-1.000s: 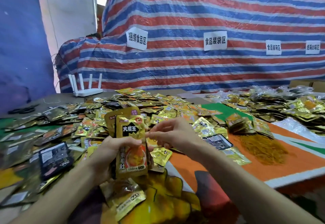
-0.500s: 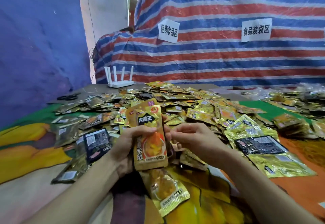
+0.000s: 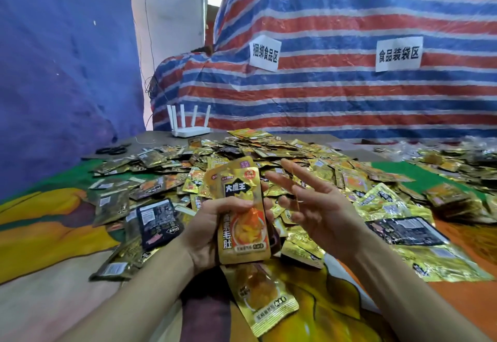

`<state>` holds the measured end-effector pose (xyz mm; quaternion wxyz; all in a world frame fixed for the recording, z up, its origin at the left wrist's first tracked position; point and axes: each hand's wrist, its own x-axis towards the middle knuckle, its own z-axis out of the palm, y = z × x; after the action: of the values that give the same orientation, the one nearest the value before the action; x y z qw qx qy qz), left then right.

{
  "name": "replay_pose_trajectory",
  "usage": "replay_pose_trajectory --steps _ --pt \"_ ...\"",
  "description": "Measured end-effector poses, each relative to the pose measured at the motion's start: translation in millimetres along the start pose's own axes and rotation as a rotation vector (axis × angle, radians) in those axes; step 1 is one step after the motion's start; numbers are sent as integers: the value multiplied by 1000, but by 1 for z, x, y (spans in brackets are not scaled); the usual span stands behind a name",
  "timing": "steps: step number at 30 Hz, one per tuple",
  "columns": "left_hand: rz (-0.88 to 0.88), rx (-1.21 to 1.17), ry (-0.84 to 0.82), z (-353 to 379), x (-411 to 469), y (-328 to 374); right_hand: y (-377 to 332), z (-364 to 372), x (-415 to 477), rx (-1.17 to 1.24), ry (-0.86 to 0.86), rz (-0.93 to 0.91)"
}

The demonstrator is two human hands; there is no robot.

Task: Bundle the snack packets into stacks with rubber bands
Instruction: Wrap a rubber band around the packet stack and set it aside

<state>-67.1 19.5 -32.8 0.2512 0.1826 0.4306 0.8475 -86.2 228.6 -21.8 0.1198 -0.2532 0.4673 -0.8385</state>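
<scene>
Our counter [image 3: 40, 301] is heaped with packets [image 3: 269, 150] across middle and right, bare at the near-left edge. Left grip [image 3: 207, 231] clasps an upright stack [image 3: 242, 220]; right grip [image 3: 320, 207] spread, released, just beside it.

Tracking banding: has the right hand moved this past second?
Yes: the right hand has opened and shifted right, away from the nearest loose packet.

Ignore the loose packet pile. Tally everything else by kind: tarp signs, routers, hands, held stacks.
paper signs: 2
white router: 1
hands, left hand and right hand: 2
held packet stack: 1
total: 6
</scene>
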Motion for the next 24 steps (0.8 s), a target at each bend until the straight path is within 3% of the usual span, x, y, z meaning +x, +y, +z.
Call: replay_pose_trajectory --steps 7,11,16,20,24 --pt "68 16 254 -1 6 -3 8 2 -3 -337 261 -84" --pt "211 -102 396 -7 8 1 15 13 -11 -404 253 -47" --pt "268 -119 415 -9 11 0 43 43 -11 -474 167 -118" --pt "318 -49 436 -7 11 -3 52 53 -6 -816 291 -221" --pt "348 15 481 -2 12 -11 52 54 -4 -841 342 -270"
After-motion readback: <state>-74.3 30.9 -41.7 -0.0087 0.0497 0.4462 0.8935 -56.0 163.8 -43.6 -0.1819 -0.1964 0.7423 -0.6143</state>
